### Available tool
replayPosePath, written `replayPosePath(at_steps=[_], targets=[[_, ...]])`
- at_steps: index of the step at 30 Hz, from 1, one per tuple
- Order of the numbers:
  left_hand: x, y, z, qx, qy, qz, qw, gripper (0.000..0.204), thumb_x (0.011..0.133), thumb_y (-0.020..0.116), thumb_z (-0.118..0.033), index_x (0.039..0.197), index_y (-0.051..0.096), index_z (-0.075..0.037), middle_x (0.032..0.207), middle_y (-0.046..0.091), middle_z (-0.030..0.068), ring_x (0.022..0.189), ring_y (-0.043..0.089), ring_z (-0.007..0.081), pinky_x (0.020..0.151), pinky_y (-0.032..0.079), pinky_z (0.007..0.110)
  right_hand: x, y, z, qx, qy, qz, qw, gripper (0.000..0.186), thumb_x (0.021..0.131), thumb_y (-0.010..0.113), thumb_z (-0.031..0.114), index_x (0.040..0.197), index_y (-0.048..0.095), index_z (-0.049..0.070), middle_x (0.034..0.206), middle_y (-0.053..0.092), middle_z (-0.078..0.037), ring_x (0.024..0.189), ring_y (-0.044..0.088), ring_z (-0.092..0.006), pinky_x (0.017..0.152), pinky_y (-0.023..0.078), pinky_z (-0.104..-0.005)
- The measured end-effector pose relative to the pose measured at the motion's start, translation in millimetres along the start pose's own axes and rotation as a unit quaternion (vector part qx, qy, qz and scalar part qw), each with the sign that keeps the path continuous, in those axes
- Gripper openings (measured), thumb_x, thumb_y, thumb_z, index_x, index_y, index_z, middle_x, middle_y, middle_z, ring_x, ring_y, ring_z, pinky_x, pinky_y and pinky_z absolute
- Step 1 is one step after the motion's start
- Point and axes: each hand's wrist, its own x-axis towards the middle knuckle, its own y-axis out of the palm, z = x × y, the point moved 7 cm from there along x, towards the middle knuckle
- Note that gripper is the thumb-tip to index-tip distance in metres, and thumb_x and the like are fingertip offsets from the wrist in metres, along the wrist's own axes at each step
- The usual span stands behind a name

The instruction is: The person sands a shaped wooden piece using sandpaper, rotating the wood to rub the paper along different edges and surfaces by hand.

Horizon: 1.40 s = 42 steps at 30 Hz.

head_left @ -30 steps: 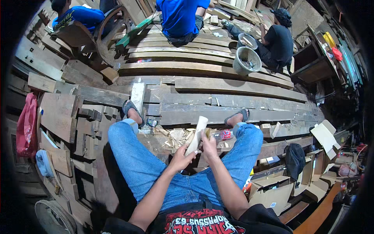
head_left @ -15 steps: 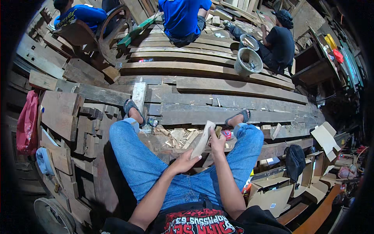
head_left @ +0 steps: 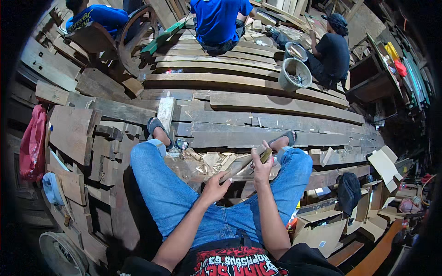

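Observation:
Between my knees is a slim, slightly curved piece of wood [head_left: 240, 166], tilted up and away to the right. My left hand [head_left: 215, 188] grips its near end, with the thumb along it. Closed around the far part is my right hand [head_left: 262, 169], which also has a small olive-brown block [head_left: 265, 155] between its fingers. What the block is made of cannot be made out. Beneath the wood, offcuts and shavings [head_left: 212, 159] lie on the floor between my sandalled feet.
Long planks [head_left: 276, 105] run crosswise ahead. A grey bucket [head_left: 294, 76] stands beside a seated person in dark clothes [head_left: 332, 50]; another in blue [head_left: 216, 23] sits farther off. Stacked boards [head_left: 71, 133] crowd my left, cardboard boxes [head_left: 322, 230] my right.
The wood has turned, from its pale face to a darker side, and leans farther right. My left hand has shifted slightly left; my right hand has rotated, showing more of the block.

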Motion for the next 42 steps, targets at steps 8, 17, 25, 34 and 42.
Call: replayPosePath(at_steps=[8, 17, 25, 34, 42], targets=[[3.8, -1.6, -5.0, -0.048, 0.034, -0.029, 0.998, 0.040, 0.094, 0.060, -0.030, 0.116, 0.063, 0.003, 0.105, 0.068, 0.0198, 0.100, 0.065, 0.0269, 0.088, 0.048, 0.036, -3.6, 13.6, 0.5, 0.059, 0.019, 0.067, 0.996, 0.058, 0.088, 0.067, 0.011, 0.139, 0.041, 0.005, 0.115, 0.066, -0.007, 0.077, 0.055, -0.0039, 0.056, 0.044, -0.0174], [7.8, -12.1, -5.0, -0.157, 0.034, -0.080, 0.984, 0.033, 0.085, 0.071, -0.013, 0.111, 0.055, 0.000, 0.096, 0.064, 0.0105, 0.093, 0.062, 0.0148, 0.081, 0.049, 0.031, -5.0, 14.5, -4.8, 0.038, 0.015, 0.061, 0.997, 0.042, 0.088, 0.066, 0.013, 0.126, 0.053, 0.004, 0.107, 0.070, -0.005, 0.059, 0.047, -0.0014, 0.049, 0.040, -0.0178], [2.5, -10.1, -11.8, -0.162, 0.060, -0.066, 0.983, 0.034, 0.085, 0.068, -0.007, 0.114, 0.052, -0.002, 0.100, 0.064, 0.0109, 0.095, 0.061, 0.0167, 0.083, 0.048, 0.031, -8.5, 20.0, -6.2, 0.084, 0.032, 0.064, 0.994, 0.033, 0.090, 0.066, 0.015, 0.119, 0.055, 0.005, 0.104, 0.071, -0.007, 0.061, 0.050, -0.0014, 0.049, 0.039, -0.0174], [8.9, -14.2, 5.4, -0.135, 0.029, -0.101, 0.985, 0.028, 0.087, 0.065, -0.007, 0.115, 0.060, -0.002, 0.104, 0.067, 0.0095, 0.096, 0.063, 0.0173, 0.086, 0.049, 0.032, -33.7, 34.0, 17.2, 0.061, -0.098, 0.071, 0.991, 0.031, 0.086, 0.072, 0.007, 0.112, 0.057, 0.001, 0.103, 0.070, -0.009, 0.086, 0.065, -0.0130, 0.078, 0.052, -0.0272], [11.5, -1.4, 14.7, -0.179, 0.042, -0.078, 0.980, 0.038, 0.085, 0.073, -0.011, 0.120, 0.060, -0.007, 0.112, 0.066, 0.0093, 0.106, 0.062, 0.0195, 0.091, 0.049, 0.034, -58.8, 44.7, 32.3, -0.069, -0.208, 0.074, 0.973, 0.035, 0.073, 0.084, 0.009, 0.099, 0.063, 0.001, 0.095, 0.068, -0.007, 0.087, 0.064, -0.0150, 0.079, 0.052, -0.0298]])
